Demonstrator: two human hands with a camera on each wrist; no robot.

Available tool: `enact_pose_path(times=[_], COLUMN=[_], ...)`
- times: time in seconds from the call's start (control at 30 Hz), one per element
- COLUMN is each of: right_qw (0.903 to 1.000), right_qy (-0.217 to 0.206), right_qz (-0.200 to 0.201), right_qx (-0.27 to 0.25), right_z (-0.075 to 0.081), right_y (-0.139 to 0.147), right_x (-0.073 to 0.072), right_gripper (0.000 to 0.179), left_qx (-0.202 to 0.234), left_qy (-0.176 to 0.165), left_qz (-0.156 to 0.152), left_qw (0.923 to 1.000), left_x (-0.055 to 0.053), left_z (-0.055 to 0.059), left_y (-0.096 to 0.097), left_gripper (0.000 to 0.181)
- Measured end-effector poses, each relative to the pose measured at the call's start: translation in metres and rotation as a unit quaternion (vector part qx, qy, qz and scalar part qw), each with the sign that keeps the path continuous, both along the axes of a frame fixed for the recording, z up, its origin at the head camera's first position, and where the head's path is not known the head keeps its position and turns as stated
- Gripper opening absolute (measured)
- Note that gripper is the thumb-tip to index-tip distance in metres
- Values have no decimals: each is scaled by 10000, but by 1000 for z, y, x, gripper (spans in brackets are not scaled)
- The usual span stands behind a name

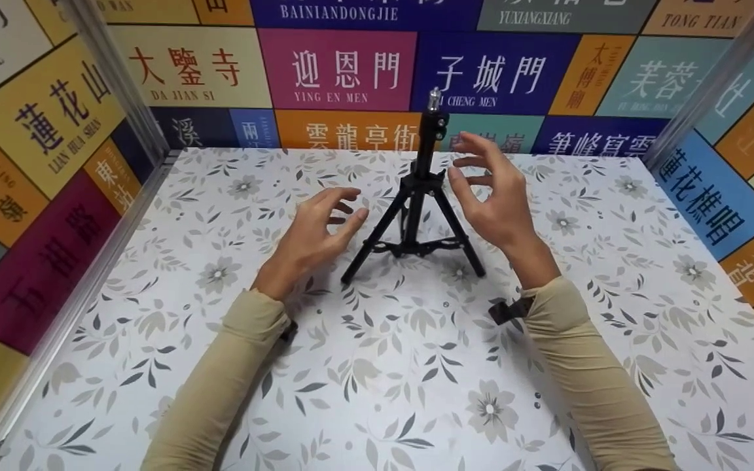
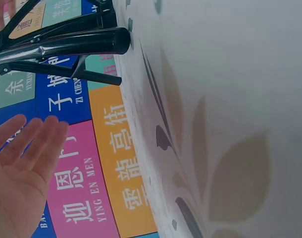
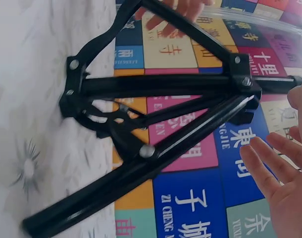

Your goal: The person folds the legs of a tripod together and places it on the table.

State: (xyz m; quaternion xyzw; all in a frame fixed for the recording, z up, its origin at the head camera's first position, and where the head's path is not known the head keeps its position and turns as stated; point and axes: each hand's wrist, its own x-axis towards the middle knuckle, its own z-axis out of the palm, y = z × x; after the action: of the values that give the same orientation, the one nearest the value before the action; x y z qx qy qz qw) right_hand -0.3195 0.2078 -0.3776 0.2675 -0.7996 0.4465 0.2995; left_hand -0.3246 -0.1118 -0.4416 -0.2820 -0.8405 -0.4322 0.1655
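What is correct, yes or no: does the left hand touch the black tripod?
No, a gap shows between the left hand and the black tripod.

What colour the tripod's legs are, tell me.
The legs are black; the right wrist view shows them best.

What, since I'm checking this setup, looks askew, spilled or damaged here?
Nothing stands out. The black tripod stands on its spread legs on the flowered tabletop, with the left hand and right hand on either side; no spill or damage shows.
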Motion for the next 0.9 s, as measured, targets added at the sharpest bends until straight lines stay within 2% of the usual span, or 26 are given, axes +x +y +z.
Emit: enact_pose_path(times=[0.23,0.4,0.63,0.9], right_qw=[9993,9986,9980,9967], right_qy=[278,387,281,346], right_qz=[103,32,53,98], right_qx=[-220,-359,-570,-731], right_z=[10,20,38,44], right_y=[-14,-26,-42,-49], right_x=[1,6,24,26], right_gripper=[49,47,46,46], left_qx=[-176,-377,-542,-792], left_qy=[-290,-418,-463,-597], left_qz=[-664,-984,-1216,-1365], left_qw=[9972,9936,9900,9857], left_x=[1,2,3,3], left_z=[1,0,1,2], left_y=[2,2,2,3], left_gripper=[45,42,39,31])
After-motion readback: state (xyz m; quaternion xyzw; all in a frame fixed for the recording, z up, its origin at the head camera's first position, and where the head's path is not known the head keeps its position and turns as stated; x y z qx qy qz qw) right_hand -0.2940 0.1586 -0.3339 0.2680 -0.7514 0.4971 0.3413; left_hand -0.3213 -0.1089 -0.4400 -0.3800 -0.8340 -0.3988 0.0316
